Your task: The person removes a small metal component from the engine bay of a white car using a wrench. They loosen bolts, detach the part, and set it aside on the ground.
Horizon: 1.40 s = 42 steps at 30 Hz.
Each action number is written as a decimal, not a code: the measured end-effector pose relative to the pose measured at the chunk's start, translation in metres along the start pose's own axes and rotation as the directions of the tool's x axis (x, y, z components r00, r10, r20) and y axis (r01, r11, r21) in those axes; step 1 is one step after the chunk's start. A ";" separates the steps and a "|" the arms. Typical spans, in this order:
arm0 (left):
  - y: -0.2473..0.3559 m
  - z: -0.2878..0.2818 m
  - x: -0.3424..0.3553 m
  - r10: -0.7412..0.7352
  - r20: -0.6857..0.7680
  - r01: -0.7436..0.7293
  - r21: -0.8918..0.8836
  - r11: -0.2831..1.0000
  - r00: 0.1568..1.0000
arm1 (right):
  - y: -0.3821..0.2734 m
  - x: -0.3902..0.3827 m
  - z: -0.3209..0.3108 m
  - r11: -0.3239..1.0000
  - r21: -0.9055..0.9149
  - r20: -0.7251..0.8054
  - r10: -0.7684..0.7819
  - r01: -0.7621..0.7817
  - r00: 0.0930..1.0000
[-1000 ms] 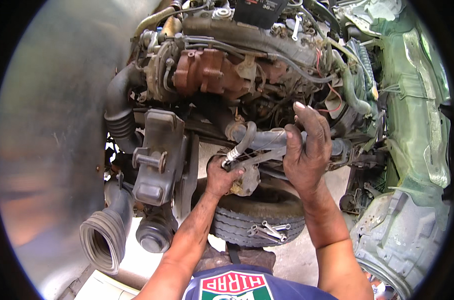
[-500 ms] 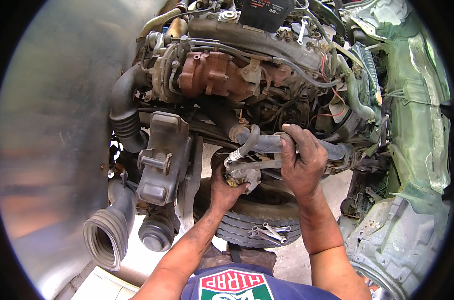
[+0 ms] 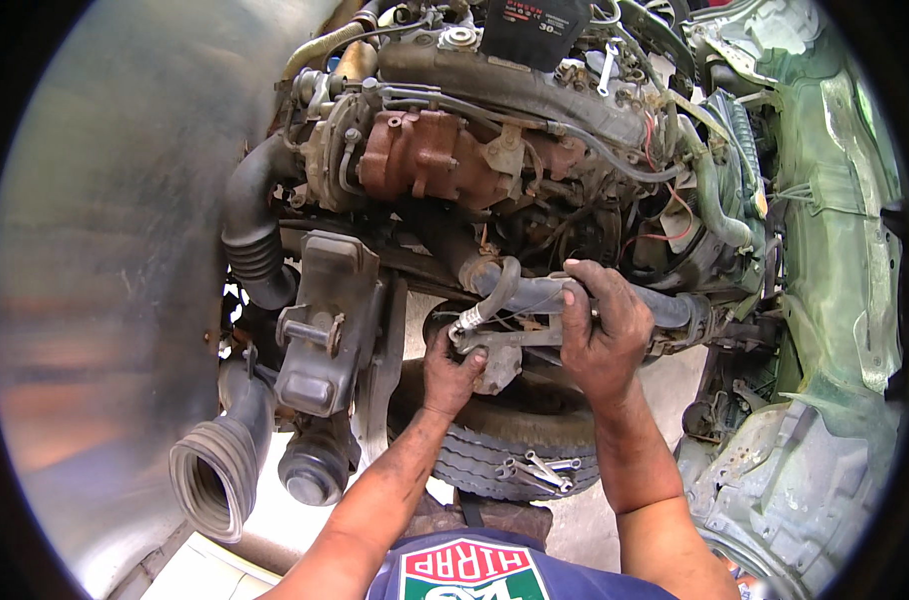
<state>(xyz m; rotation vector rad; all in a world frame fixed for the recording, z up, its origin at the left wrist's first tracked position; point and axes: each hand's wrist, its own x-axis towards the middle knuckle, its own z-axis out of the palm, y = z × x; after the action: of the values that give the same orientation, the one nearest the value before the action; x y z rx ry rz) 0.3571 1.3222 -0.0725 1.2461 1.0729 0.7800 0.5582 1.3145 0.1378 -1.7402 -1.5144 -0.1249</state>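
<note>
Engine [image 3: 435, 150], across the top; tyre [image 3: 480, 460], below it; right hand [image 3: 607, 335], half-curled fingers, thumb apart, at the right end of a wrench [image 3: 533, 338], grip cannot be told; left hand [image 3: 448, 378], fingers bent at the wrench's head, partly hidden, hold cannot be told; wrench, near level, just below a hose fitting [image 3: 471, 318]; small wrenches [image 3: 545, 469], on the tyre.

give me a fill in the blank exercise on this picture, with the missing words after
Several small wrenches lie on the black ____.
A long, flat metal ____ reaches from beside the left hand to the right hand.
The body panel at the picture's right is pale ____.

Missing words: tire; wrench; green.
</note>
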 end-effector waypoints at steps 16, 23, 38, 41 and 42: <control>-0.016 -0.016 0.045 0.010 0.285 0.010 -0.069 0.998 0.958 | -0.031 0.035 -0.011 0.962 -0.221 0.200 -0.116 0.160 0.973; -0.001 -0.021 0.040 -0.044 0.300 0.023 0.075 0.997 0.953 | -0.054 0.036 -0.023 0.733 -0.402 0.491 -0.334 0.549 0.805; -0.014 -0.017 0.054 0.055 0.307 -0.068 0.032 0.997 0.950 | -0.065 0.022 -0.031 0.816 -0.173 0.517 -0.402 0.552 0.756; -0.012 -0.015 0.058 0.020 0.328 -0.022 0.003 1.000 0.944 | -0.061 0.024 -0.031 0.733 0.013 0.460 -0.608 0.680 0.647; -0.010 -0.016 0.056 0.006 0.308 -0.012 0.018 1.000 0.951 | -0.042 0.033 -0.026 0.775 -0.134 0.503 -0.483 0.618 0.716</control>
<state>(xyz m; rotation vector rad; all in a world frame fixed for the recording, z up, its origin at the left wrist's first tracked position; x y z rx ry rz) 0.3600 1.3769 -0.0934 1.3400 0.8221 0.5588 0.5420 1.3229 0.1938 -1.5244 -2.4594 -0.2910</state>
